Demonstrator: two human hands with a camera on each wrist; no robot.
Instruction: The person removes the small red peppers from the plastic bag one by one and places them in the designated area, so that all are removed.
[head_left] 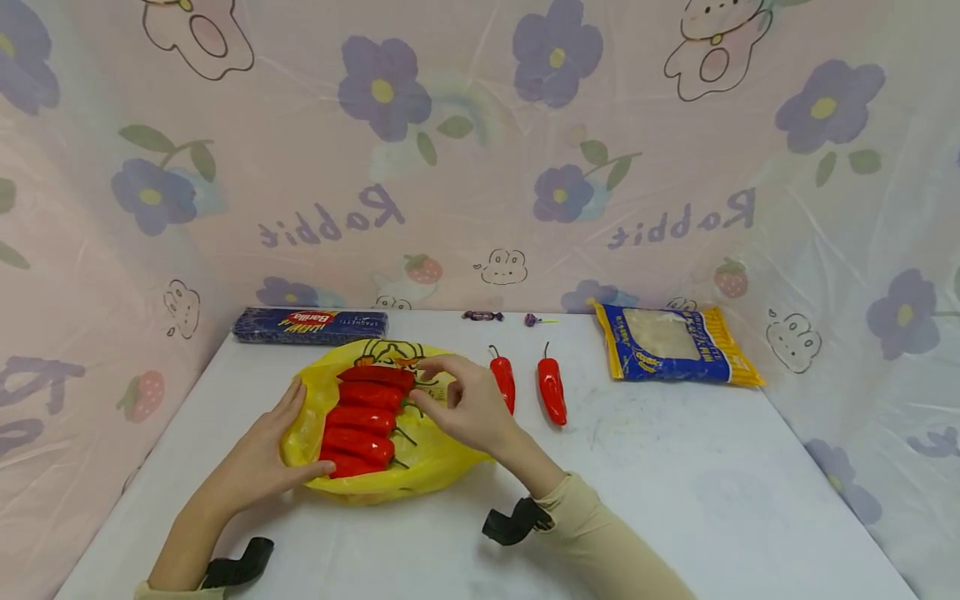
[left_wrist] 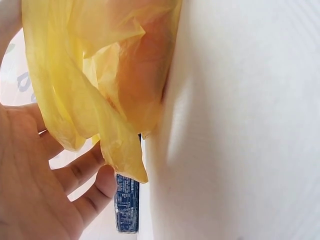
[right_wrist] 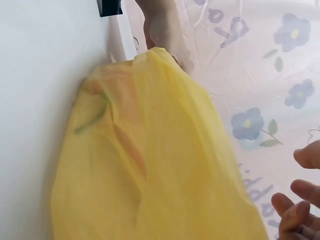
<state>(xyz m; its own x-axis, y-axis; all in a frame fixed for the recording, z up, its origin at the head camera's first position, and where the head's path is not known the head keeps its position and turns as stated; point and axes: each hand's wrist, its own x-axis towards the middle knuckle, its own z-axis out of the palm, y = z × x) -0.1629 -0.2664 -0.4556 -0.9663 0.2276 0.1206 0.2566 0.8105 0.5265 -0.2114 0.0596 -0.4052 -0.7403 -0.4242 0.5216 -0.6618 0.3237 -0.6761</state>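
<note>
A yellow plastic bag [head_left: 442,446] lies with its mouth spread, and several red chili peppers [head_left: 363,421] sit in a row inside, their green stems pointing right. My left hand [head_left: 258,458] holds the bag's left rim, thumb over the edge by the lowest pepper and fingers on the outside. In the left wrist view, those fingers rest against the folded plastic. Above the stems hovers my right hand [head_left: 476,408], thumb and forefinger apart; its loosely bent fingers [right_wrist: 287,207] hold nothing in the right wrist view. Two more chili peppers [head_left: 552,392] lie right of the bag, one partly hidden by that hand.
A blue Barilla spaghetti pack [head_left: 310,327] lies at the back left. Along the back edge are a wrapped candy [head_left: 483,316] and a lollipop [head_left: 532,320]. A blue and yellow food packet [head_left: 675,343] lies back right. Printed curtains [head_left: 480,167] enclose the white table [head_left: 675,500].
</note>
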